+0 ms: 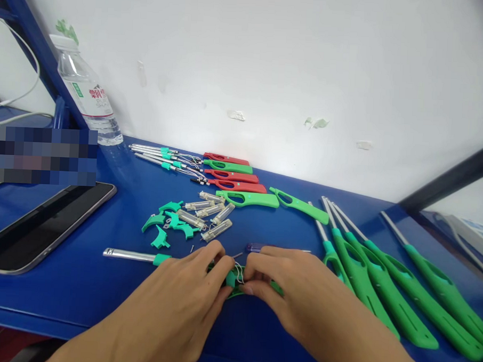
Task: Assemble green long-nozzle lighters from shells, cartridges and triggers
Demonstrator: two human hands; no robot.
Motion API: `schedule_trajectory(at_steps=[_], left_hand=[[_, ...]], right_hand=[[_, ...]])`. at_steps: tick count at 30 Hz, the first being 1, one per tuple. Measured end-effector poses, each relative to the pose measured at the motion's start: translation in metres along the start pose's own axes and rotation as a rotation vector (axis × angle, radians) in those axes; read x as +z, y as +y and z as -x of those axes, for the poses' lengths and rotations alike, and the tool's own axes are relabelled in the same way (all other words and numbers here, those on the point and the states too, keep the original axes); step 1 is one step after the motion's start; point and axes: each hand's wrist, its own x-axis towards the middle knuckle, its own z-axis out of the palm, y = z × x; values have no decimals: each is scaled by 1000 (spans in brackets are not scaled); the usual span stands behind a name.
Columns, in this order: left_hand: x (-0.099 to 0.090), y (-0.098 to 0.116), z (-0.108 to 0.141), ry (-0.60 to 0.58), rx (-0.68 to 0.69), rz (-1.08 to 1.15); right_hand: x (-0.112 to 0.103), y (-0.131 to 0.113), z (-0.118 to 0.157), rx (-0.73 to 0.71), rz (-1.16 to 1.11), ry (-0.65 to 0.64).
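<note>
Both my hands work close together over an opened green lighter shell near the table's front. My left hand is closed, pinching a teal trigger at the shell. My right hand is closed too, its thumb and index finger at thin white wires that curl up from the shell; the palm hides the shell's right part. A silver lighter tube with a teal collar sticks out left of my left hand. Behind my right hand lies a screwdriver with a dark purple handle.
Loose teal triggers and clear fuel tanks lie behind my hands. Further back are tubes with wires and red and green shell halves. Several assembled lighters lie right. A phone and water bottle are left.
</note>
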Motion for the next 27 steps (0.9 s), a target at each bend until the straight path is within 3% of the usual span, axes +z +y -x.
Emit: schedule_trajectory(at_steps=[11,19,27], left_hand=[[8,-5,2,96,29,14],[5,-3,0,47,-9,42],[8,-4,3,86,23,34]], right_hand=[[3,3,0,-37,-22,49],[4,6,2,-37,-43,54],[4,6,3,-12,-63,45]])
